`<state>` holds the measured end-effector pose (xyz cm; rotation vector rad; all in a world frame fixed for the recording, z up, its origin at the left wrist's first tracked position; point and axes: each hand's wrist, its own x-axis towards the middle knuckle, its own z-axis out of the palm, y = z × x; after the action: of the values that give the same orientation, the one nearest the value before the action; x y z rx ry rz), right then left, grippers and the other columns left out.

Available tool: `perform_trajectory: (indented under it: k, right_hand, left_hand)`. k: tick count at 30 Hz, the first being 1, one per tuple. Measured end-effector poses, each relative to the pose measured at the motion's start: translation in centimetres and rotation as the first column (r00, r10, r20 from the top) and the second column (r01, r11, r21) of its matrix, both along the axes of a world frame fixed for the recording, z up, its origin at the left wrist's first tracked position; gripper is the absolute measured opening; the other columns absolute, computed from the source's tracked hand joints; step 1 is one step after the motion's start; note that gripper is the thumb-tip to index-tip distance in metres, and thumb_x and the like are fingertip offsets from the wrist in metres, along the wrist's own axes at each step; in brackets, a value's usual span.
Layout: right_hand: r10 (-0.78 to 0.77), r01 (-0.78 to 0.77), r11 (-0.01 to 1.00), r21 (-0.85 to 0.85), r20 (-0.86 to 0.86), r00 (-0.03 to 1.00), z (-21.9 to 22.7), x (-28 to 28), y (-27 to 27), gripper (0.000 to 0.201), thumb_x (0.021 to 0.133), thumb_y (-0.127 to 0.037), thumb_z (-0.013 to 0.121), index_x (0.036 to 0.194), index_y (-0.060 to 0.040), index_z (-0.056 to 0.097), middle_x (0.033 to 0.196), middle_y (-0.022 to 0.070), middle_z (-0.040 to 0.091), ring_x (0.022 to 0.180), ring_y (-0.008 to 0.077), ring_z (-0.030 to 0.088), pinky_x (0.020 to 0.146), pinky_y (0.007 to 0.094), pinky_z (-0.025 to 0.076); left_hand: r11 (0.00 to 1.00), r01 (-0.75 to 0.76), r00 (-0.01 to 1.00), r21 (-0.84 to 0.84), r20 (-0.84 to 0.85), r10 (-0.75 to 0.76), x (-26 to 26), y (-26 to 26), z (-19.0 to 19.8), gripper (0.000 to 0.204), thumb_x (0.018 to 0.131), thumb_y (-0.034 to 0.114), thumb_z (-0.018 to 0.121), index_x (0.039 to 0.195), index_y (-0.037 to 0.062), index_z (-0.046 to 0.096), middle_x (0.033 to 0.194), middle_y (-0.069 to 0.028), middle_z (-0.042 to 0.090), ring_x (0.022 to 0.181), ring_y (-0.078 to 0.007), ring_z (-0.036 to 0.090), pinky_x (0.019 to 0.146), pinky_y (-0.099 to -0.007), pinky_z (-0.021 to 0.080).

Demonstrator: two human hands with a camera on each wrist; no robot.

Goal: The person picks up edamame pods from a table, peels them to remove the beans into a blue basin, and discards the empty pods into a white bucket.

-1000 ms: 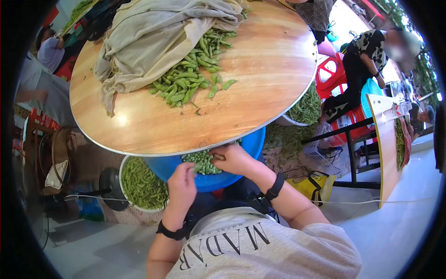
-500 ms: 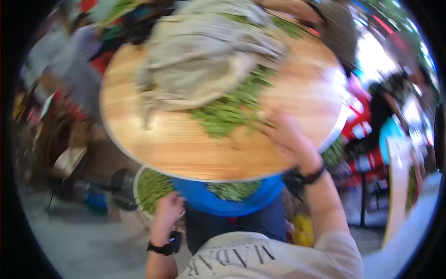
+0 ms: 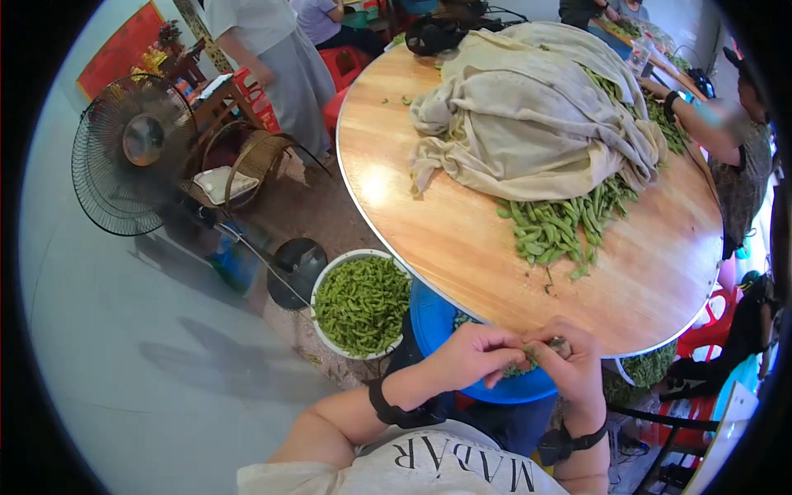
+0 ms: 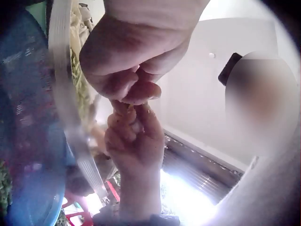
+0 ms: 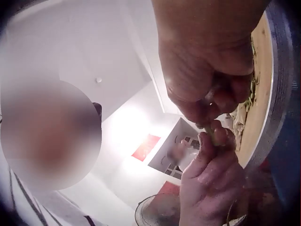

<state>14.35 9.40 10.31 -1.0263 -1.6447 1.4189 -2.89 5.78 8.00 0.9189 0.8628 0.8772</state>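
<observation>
Left hand (image 3: pixel 472 356): fingers curled, fingertips drawn together in a pinch, meeting the right hand's fingertips.
Right hand (image 3: pixel 572 365): fingers curled, thumb and fingertips (image 5: pixel 207 117) pinched against those of the left hand.
Hands together: touching at the fingertips, held close in front of the body.
Left forearm: bare, bent at the elbow, angled inward, a dark band at the wrist.
Right forearm: bare, running up to the hand, a dark band at the wrist.
</observation>
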Motion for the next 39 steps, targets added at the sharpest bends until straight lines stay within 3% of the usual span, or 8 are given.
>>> perform_trajectory:
  k: [5, 8, 10, 16, 28, 33, 36, 39]
  right_hand:
    - [-0.017, 0.009, 0.998, 0.058, 0.136, 0.991, -1.1, -0.3, -0.2, 0.013, 0.080, -0.013, 0.055, 0.084, -0.0014, 0.061, 0.066, 0.0053, 0.056, 0.058, 0.0101, 0.051, 0.053, 0.0221, 0.040]
    - [0.044, -0.075, 0.939, -0.336, -0.099, 0.994, -1.6, 0.1, -0.5, 0.030, 0.089, -0.027, 0.043, 0.081, -0.0023, 0.058, 0.059, 0.0012, 0.049, 0.052, 0.0070, 0.043, 0.048, 0.0190, 0.035]
    - [0.086, -0.147, 0.905, -0.400, -0.167, 0.982, -2.3, -0.5, -1.0, 0.037, 0.092, -0.033, 0.037, 0.079, -0.0030, 0.055, 0.057, -0.0003, 0.045, 0.050, 0.0059, 0.039, 0.045, 0.0184, 0.033]
    - [0.168, -0.212, 0.875, -0.435, -0.137, 0.976, -2.2, -1.6, -1.4, 0.039, 0.091, -0.035, 0.037, 0.074, -0.0037, 0.051, 0.055, 0.0001, 0.044, 0.048, 0.0066, 0.039, 0.043, 0.0207, 0.033]
    - [0.165, -0.165, 0.951, -0.262, -0.022, 0.986, -2.7, -2.5, -1.8, 0.034, 0.089, -0.030, 0.045, 0.076, -0.0010, 0.057, 0.050, 0.0012, 0.046, 0.042, 0.0077, 0.041, 0.039, 0.0237, 0.033]
    - [0.081, -0.094, 0.960, -0.263, -0.059, 0.995, -4.4, -2.9, -2.4, 0.031, 0.087, -0.027, 0.047, 0.070, -0.0024, 0.050, 0.050, 0.0023, 0.047, 0.042, 0.0082, 0.042, 0.039, 0.0239, 0.034]
    - [0.072, -0.074, 0.970, -0.232, -0.014, 0.997, -3.8, -2.7, -2.7, 0.030, 0.087, -0.027, 0.048, 0.070, -0.0025, 0.050, 0.051, 0.0030, 0.048, 0.044, 0.0086, 0.044, 0.040, 0.0243, 0.035]
    - [0.020, -0.013, 0.990, -0.137, 0.050, 0.999, -4.1, -2.8, -3.3, 0.031, 0.086, -0.028, 0.049, 0.071, -0.0015, 0.051, 0.053, 0.0052, 0.049, 0.045, 0.0108, 0.047, 0.041, 0.0262, 0.036]
  left_hand:
    - [0.977, -0.200, 0.980, -0.079, -0.032, 0.198, -0.4, -0.9, 0.1, 0.012, 0.077, 0.002, 0.061, 0.088, -0.0019, 0.062, 0.065, -0.0039, 0.058, 0.046, -0.0062, 0.046, 0.041, -0.0193, 0.036]
    - [0.953, -0.301, 0.939, 0.040, -0.163, 0.304, -0.6, -1.3, -0.1, 0.012, 0.074, -0.001, 0.063, 0.086, -0.0024, 0.063, 0.066, -0.0036, 0.058, 0.047, -0.0055, 0.047, 0.040, -0.0181, 0.035]
    - [0.903, -0.283, 0.872, 0.323, -0.305, 0.382, -0.6, -1.8, -0.6, 0.013, 0.073, 0.001, 0.065, 0.085, -0.0015, 0.063, 0.066, -0.0047, 0.059, 0.049, -0.0078, 0.049, 0.042, -0.0206, 0.037]
    - [0.732, -0.088, 0.733, 0.676, -0.453, 0.507, -0.6, -2.1, -0.9, 0.011, 0.071, -0.003, 0.064, 0.082, -0.0021, 0.063, 0.065, -0.0065, 0.057, 0.053, -0.0109, 0.052, 0.046, -0.0217, 0.039]
    - [0.651, -0.017, 0.659, 0.759, -0.481, 0.578, -0.7, -2.3, -1.0, 0.011, 0.068, -0.004, 0.064, 0.079, -0.0017, 0.063, 0.062, -0.0093, 0.056, 0.049, -0.0148, 0.053, 0.044, -0.0245, 0.040]
    - [0.803, -0.214, 0.771, 0.556, -0.409, 0.488, 0.1, -3.0, -1.8, 0.003, 0.076, -0.003, 0.058, 0.077, -0.0030, 0.061, 0.060, -0.0050, 0.055, 0.044, -0.0091, 0.050, 0.039, -0.0215, 0.038]
    - [0.907, -0.366, 0.876, 0.208, -0.252, 0.412, 0.3, -3.2, -2.9, 0.008, 0.079, 0.001, 0.055, 0.074, -0.0027, 0.060, 0.060, -0.0049, 0.056, 0.044, -0.0089, 0.050, 0.039, -0.0205, 0.036]
    - [0.911, -0.401, 0.910, 0.094, -0.074, 0.408, 0.4, -3.0, -4.5, 0.012, 0.081, 0.005, 0.052, 0.077, -0.0033, 0.059, 0.060, -0.0065, 0.057, 0.042, -0.0095, 0.048, 0.039, -0.0199, 0.035]
